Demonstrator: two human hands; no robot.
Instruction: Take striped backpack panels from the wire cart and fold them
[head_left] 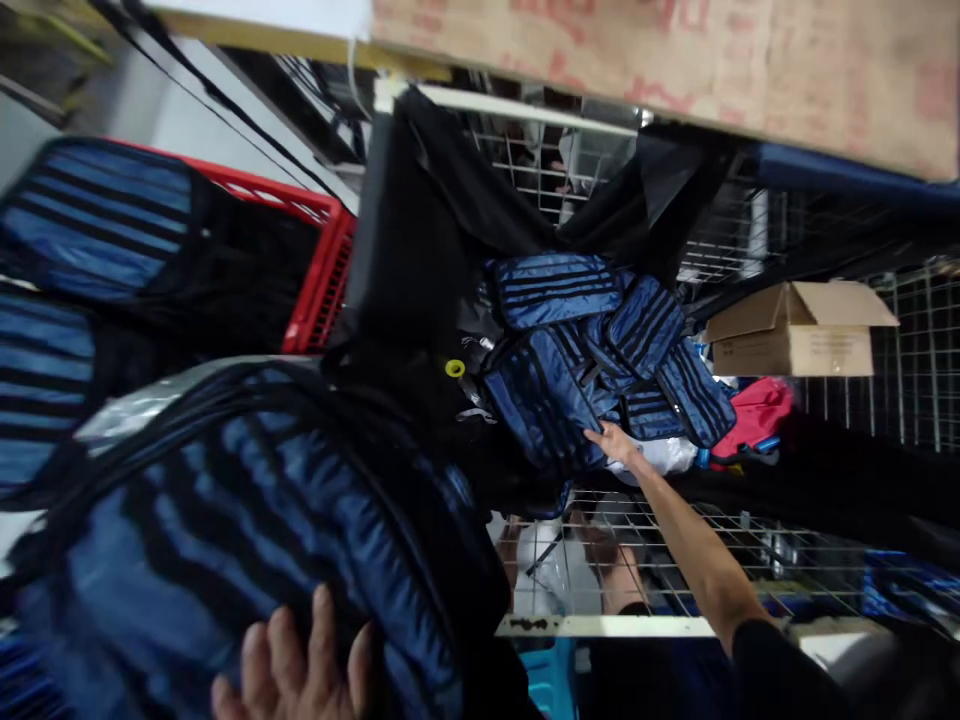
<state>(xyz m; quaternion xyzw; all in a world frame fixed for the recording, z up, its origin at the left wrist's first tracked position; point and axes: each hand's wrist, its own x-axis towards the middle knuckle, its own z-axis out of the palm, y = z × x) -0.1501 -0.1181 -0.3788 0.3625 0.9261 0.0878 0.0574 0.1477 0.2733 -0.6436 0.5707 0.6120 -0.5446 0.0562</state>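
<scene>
A large blue backpack with black stripes fills the lower left. My left hand rests on its front, fingers spread. To the right, my right hand reaches to the lower edge of a striped blue pouch, fingertips touching it; whether they pinch the fabric is too small to tell. Several similar striped pieces, among them one at the top and one at the right, lie in a heap on black cloth beyond my hand.
A red crate and more striped backpacks are at the left. An open cardboard box and pink cloth lie right. Wire mesh runs along the front; a large carton overhangs the top.
</scene>
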